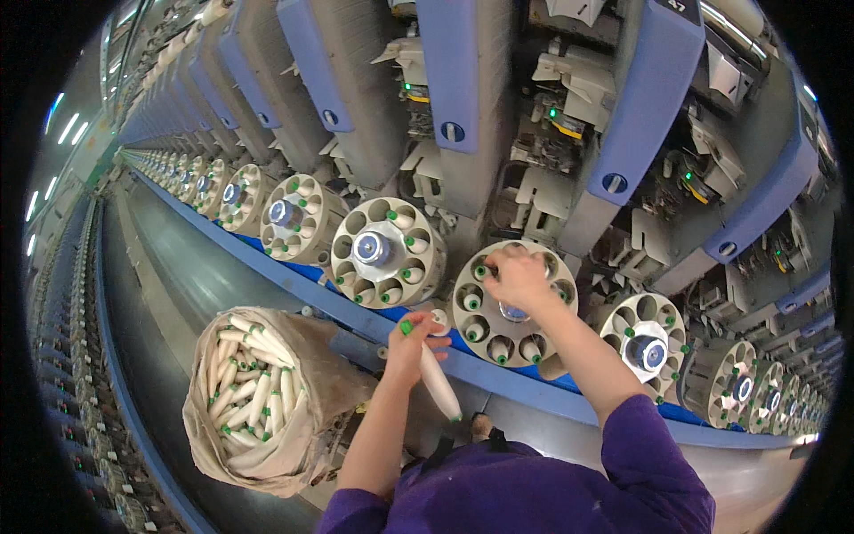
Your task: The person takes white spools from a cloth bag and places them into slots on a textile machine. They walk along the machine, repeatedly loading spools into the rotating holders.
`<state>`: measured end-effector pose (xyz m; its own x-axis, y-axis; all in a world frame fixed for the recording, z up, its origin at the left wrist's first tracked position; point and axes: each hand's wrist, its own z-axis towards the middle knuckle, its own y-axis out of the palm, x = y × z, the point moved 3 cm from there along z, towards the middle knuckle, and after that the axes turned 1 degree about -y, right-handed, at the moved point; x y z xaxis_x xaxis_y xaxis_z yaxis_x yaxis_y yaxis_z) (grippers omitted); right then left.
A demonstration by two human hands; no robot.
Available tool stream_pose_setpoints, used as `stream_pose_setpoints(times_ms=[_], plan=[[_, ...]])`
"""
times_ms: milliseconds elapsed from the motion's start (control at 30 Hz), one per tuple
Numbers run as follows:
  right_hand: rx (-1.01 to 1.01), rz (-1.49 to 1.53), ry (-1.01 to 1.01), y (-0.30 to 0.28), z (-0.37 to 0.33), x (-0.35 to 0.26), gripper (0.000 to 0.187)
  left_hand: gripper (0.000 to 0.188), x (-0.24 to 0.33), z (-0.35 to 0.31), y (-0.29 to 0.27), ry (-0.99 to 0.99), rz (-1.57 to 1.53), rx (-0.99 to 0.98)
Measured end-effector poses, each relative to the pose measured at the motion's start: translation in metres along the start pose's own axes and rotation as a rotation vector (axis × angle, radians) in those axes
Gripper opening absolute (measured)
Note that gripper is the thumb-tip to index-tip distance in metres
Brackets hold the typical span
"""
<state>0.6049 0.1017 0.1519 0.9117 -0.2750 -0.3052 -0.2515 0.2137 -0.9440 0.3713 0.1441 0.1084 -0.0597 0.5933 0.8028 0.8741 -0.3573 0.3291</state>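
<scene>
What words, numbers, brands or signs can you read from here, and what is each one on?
Dark label atop the tall blue machine panel, upper right: printed characters show, but I don't copy printed text.
Far-right blue panel: any marking near its top is too small to read.
Yarn bobbin in the left hand: no text visible.
Sack: none visible.
</scene>
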Motion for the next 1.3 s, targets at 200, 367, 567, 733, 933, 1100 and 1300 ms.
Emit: stream_pose_setpoints(times_ms=[200, 367, 567, 733, 933, 1100, 1300], plan=[[-0.126, -0.277, 0.04, 0.05, 0.049, -0.025, 0.02, 0.028, -0.01, -0.027, -0.025, -0.044, 0.043, 0.084], [-0.299, 0.461, -0.24, 0.001, 0.003, 0.009, 0.017, 0.03, -0.026, -0.047, -0.061, -0.054, 0.004, 0.175], [-0.122, 0.608, 0.054, -0.017, -0.079, 0.055, 0.017, 0.024, -0.058, -0.045, -0.092, -0.099, -0.041, 0.193], [0.265, -0.013, 0.187, -0.002, -0.088, 0.016, 0.03, 0.021, -0.039, -0.03, -0.084, -0.061, -0.081, 0.079], [-0.175, 1.006, 0.073, 0.018, -0.114, -0.17, 0.055, 0.03, 0.036, -0.026, -0.081, 0.148, -0.054, -0.115], [-0.676, 1.365, 0.174, 0.142, -0.135, -0.245, 0.04, 0.047, 0.113, -0.025, -0.17, 0.472, -0.092, -0.148], [0.025, 1.097, -0.209, 0.168, -0.119, -0.298, 0.04, 0.034, 0.11, -0.046, -0.294, 0.323, 0.452, 0.227]])
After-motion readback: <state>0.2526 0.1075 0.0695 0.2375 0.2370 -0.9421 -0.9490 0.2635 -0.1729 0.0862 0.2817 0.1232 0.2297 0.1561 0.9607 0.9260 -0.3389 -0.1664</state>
